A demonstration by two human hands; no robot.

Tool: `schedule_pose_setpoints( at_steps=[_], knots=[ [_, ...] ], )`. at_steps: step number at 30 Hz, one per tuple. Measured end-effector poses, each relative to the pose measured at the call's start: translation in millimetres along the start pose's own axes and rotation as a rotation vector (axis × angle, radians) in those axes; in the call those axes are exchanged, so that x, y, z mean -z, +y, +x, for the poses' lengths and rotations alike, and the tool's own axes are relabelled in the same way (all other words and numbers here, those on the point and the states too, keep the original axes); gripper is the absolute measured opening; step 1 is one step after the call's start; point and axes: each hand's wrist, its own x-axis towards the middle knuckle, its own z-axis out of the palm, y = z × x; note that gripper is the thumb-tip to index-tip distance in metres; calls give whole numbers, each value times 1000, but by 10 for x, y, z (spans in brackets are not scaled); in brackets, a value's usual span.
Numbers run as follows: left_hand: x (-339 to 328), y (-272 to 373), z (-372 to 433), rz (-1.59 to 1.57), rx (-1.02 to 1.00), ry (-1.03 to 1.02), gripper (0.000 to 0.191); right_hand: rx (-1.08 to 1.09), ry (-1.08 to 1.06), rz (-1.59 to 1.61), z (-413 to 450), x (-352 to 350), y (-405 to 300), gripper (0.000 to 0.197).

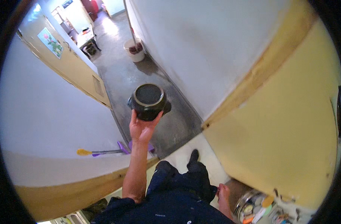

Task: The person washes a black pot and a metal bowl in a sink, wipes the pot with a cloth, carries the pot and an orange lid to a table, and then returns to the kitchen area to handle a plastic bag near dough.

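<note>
My left hand point(143, 130) reaches forward over the corridor floor and holds a dark, glazed-looking round pot point(148, 112). Thumb and fingers grip its near side. A pale ring circles the dark round face turned up to me; I cannot tell whether this is the mouth or the base. Small lugs jut from its left and right sides. Low beside my right thigh hangs my right hand point(223, 193) with fingers curled; whether anything small is in it is not visible. A metal container point(240, 205) with mixed items is nearest to that hand.
A white bucket point(136, 56) with a mop stands along the right wall. A purple dustpan and a yellow-tipped handle point(83, 152) lie by the left wall. Wooden frame posts point(215, 120) flank the doorway. A door point(72, 64) is at left, a table point(85, 36) further off.
</note>
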Motion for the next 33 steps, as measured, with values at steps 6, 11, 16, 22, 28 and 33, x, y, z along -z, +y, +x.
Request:
schedule_pose_setpoints(
  at_steps=[6, 11, 16, 22, 28, 33],
  knots=[
    [-112, 885, 357, 64, -371, 124, 52, 142, -236, -134, 957, -922, -1804, 32],
    [59, 1723, 681, -15, -573, 161, 52, 159, -252, -249, 1433, -1810, -2700, 29],
    [313, 2530, 1277, -143, -668, 198, 52, -23, -188, -459, 1562, -2605, -3091, 29],
    [59, 3504, 2065, -133, -671, 228, 54, -140, -173, -620, 1377, -3759, -3537, 20],
    [-195, 4355, 2892, -97, -713, 217, 54, -24, -345, -758, 1533, -5190, -4132, 20],
    [-217, 5191, 3806, -54, -761, 184, 54, -85, -322, -641, 1977, -6757, -4718, 18]
  ],
)
